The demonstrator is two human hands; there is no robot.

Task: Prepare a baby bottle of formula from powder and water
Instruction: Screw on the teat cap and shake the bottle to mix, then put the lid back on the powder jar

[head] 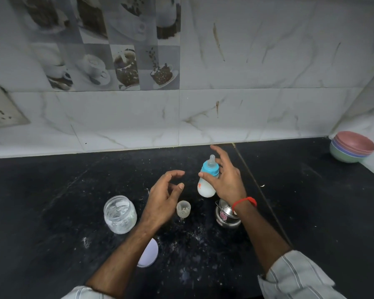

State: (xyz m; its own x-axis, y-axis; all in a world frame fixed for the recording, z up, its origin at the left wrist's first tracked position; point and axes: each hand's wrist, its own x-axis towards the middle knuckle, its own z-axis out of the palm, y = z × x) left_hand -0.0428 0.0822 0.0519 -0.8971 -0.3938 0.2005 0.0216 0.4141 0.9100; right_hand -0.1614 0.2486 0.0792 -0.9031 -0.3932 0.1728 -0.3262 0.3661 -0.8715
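A small baby bottle (206, 186) with a blue collar and a clear teat holds white liquid and leans a little to the right over the black counter (73, 190). My right hand (229, 180) is around it, thumb across its front and the other fingers spread behind it. My left hand (163, 197) hovers just left of the bottle, fingers curled apart and holding nothing. A clear bottle cap (183, 209) stands on the counter below my left hand. An open glass jar (120, 214) with white powder at its bottom sits further left.
A small steel pot (225, 216) stands under my right wrist. A white round lid (149, 253) lies beside my left forearm. Powder is spilled on the counter near me. Stacked coloured bowls (352, 146) sit in the far right corner. A wall socket (2, 108) is at the left.
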